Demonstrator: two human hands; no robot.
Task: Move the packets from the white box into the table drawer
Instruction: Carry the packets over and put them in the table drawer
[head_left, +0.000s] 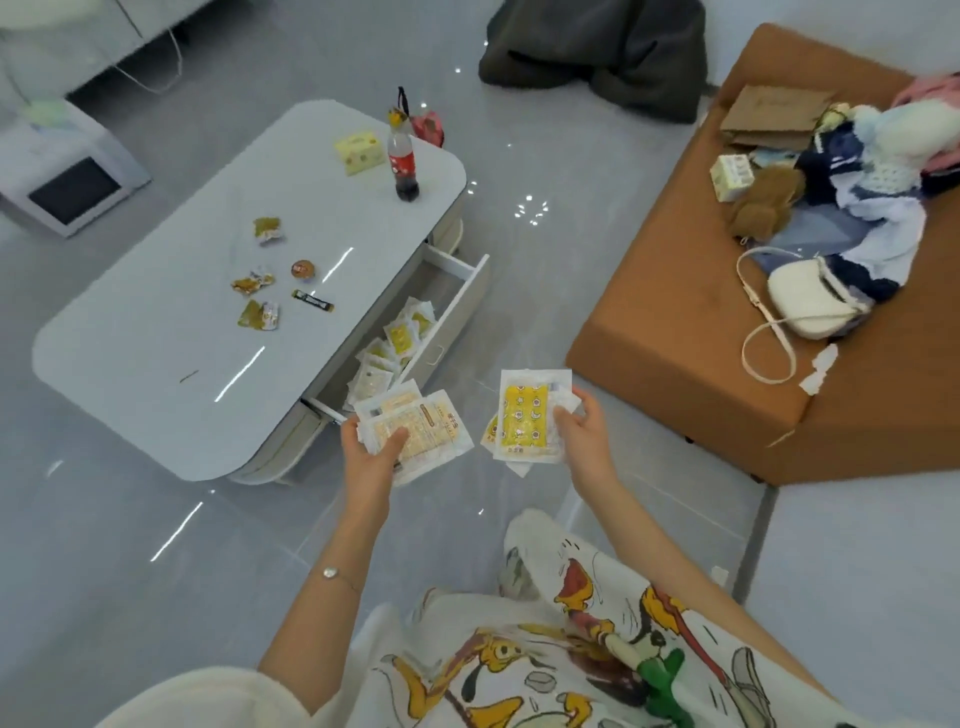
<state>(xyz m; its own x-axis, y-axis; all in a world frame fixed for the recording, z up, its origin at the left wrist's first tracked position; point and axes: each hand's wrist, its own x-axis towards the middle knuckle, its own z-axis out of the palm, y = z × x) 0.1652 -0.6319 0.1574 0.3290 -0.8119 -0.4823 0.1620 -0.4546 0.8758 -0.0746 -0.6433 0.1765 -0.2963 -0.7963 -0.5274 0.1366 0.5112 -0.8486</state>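
Snack wrappers (258, 283) and a cola bottle (403, 162) sit on the white counter (156, 364). Its open drawer (460, 312) holds several packets (397, 338). Beside the drawer, the left hand (371, 448) grips a fanned stack of packets (423, 428); the right hand (581, 432) grips a yellow-printed bunch (522, 415).

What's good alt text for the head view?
A person's left hand and right hand each hold packets beside a white table whose open drawer already contains more. On top sit wrappers, a cola bottle and a yellow box; an orange sofa with clothes is at right.
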